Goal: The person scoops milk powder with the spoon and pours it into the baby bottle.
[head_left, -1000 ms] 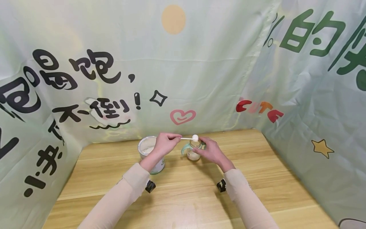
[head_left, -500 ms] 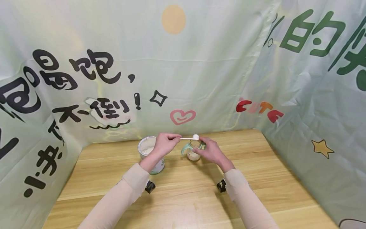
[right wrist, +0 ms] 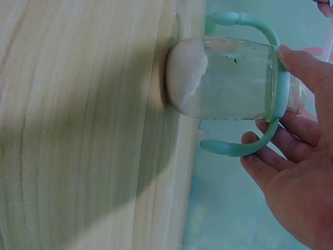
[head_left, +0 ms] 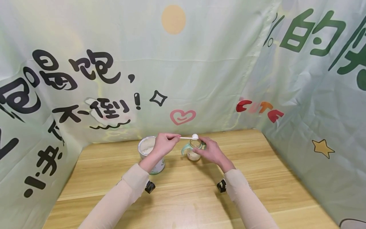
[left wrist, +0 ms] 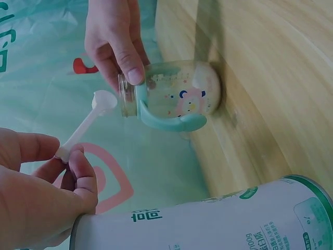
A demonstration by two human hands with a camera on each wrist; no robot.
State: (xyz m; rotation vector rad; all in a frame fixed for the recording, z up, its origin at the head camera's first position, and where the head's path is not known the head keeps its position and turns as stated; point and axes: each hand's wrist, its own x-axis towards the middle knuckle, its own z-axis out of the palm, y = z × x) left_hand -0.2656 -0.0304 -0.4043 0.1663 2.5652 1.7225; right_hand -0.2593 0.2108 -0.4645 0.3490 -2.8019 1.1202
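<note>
Our forearms reach fwd over the table (head_left: 183, 200), angling in twd each other. L hand (head_left: 165, 145) is up near the can's (head_left: 157, 168) rim, palm side out of sight in the head view; R hand (head_left: 212, 149) comes in from the right.

We've got the scoop (head_left: 187, 138) approx. level, long axis running L–R, bowl pointing right, over the mouth of the bottle (head_left: 193, 155). Bowl & rim are v. close; can't tell if they touch, or what's in the bowl. Bottle stands upright on the table, long axis vert., mouth up, one green handle (left wrist: 169, 123) out twd the can, whitish fill (right wrist: 184, 73) at the bottom.

Grip: L thumb & fingers pinch the scoop's far end, no gap beyond its thickness. R thumb & fingers curl round the bottle's neck & collar, only neck-wide apart. Can stands open left of the bottle, w/ pale powder inside.
</note>
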